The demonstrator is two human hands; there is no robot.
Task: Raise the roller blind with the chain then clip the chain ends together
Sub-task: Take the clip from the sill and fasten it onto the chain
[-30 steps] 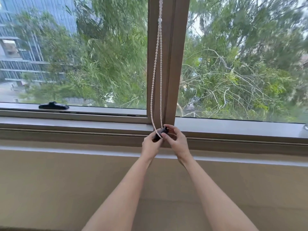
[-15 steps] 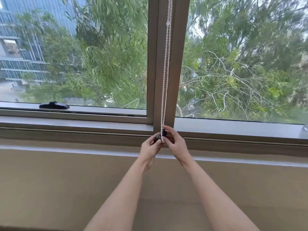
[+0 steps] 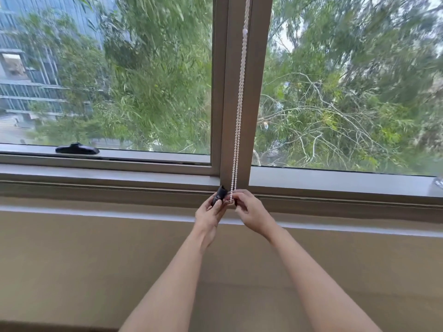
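A white bead chain (image 3: 239, 104) hangs in two strands down the middle window post (image 3: 236, 68), with a larger white stopper bead (image 3: 245, 32) near the top. My right hand (image 3: 251, 212) pinches the bottom of the chain at sill height. My left hand (image 3: 211, 213) holds a small black clip (image 3: 220, 194) just left of the chain, its top end sticking up above my fingers. The blind itself is out of view above the frame.
A black window handle (image 3: 77, 149) lies on the left sash frame. The grey sill (image 3: 107, 176) runs across the view, with a beige wall (image 3: 72, 271) below. Trees and a building show through the glass.
The two chain strands, spread apart a second ago, now hang straight and close together. The black clip has moved from between both hands to my left hand, left of the chain.
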